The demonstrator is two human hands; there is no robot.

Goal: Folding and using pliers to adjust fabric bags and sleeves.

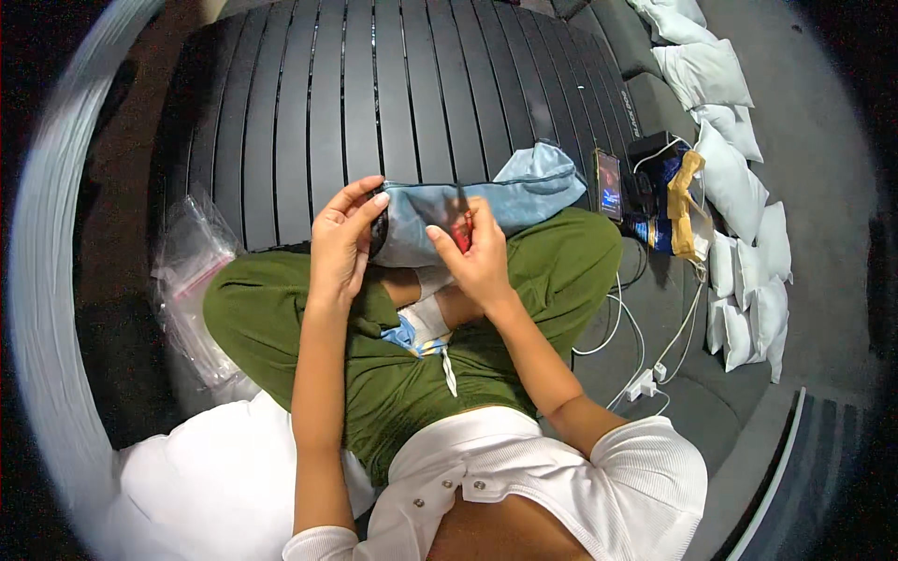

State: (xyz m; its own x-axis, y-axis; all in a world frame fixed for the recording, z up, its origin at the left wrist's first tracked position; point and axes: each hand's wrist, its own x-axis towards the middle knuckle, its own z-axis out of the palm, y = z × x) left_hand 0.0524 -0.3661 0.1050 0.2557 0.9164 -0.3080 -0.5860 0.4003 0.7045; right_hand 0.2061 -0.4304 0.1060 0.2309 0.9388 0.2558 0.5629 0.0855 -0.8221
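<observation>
A light blue denim garment (486, 201) lies across my crossed legs in green trousers (552, 271). My left hand (344, 238) pinches its left end, where a dark edge shows. My right hand (477, 257) holds the fabric a little to the right, its fingers closed around a small red object (461, 232) pressed against the cloth. The far end of the garment bunches up over my right knee.
Clear plastic bags (192, 280) lie at my left. A phone (608, 184), a dark box, white cables (645, 360) and a blue-and-tan bundle (675, 206) sit at my right. White pillows (739, 187) line the right side. Black slatted surface (374, 84) ahead.
</observation>
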